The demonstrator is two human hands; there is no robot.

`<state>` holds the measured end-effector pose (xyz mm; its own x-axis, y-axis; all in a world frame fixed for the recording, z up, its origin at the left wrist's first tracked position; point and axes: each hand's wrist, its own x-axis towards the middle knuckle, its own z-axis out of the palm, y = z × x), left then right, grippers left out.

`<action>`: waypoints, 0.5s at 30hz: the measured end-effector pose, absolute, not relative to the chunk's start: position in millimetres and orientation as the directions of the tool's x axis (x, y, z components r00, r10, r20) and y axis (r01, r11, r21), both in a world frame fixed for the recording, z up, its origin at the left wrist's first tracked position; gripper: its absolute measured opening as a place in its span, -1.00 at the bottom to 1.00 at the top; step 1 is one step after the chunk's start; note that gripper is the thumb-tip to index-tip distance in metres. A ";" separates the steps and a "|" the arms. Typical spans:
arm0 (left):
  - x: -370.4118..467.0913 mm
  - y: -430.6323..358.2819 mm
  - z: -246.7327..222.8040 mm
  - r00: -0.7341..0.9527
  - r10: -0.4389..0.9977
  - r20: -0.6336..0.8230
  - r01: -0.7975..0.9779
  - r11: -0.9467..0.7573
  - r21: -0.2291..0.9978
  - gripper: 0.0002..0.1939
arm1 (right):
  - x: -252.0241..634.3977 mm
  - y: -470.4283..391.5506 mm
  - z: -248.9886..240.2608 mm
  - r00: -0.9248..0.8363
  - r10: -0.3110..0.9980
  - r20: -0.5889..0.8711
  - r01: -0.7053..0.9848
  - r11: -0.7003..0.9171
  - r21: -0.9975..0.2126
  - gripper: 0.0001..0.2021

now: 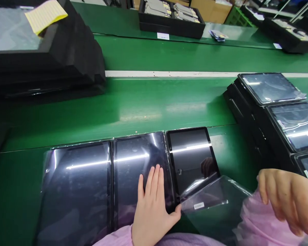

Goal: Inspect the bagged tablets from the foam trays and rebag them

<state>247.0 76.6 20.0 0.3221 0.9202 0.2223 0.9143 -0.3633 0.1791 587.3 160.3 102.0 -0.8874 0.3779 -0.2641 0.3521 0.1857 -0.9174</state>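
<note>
Colours: pink fabric sleeves [264, 218], glossy green work surface [169, 102].
Yellow paper sheet [46, 14], faintly lined; white strip [169, 74].

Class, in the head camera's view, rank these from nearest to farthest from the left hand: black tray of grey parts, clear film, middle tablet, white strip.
From the left hand:
1. Middle tablet: directly under the fingers.
2. Clear film: just right of the thumb.
3. White strip: across the green surface.
4. Black tray: beyond the strip.
</note>
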 end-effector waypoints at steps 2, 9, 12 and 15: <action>246.6 77.0 20.6 0.328 0.919 0.220 0.912 -0.369 0.181 -0.02 | 582.7 168.8 106.0 -0.947 0.272 -0.170 0.175 -0.004 -0.985 -0.36; 242.1 78.3 17.1 0.371 0.889 0.269 0.889 -0.424 0.173 -0.09 | 573.8 196.8 105.6 -0.771 0.612 -0.177 0.149 -0.097 -0.984 -0.57; 240.2 78.3 12.7 0.377 0.882 0.282 0.880 -0.437 0.189 -0.10 | 568.5 207.6 97.1 -0.549 0.808 -0.215 0.213 -0.113 -0.970 -0.44; 238.3 78.2 7.8 0.368 0.883 0.289 0.869 -0.438 0.231 -0.09 | 548.5 221.5 96.7 -0.389 0.904 -0.181 0.197 -0.110 -0.974 -0.56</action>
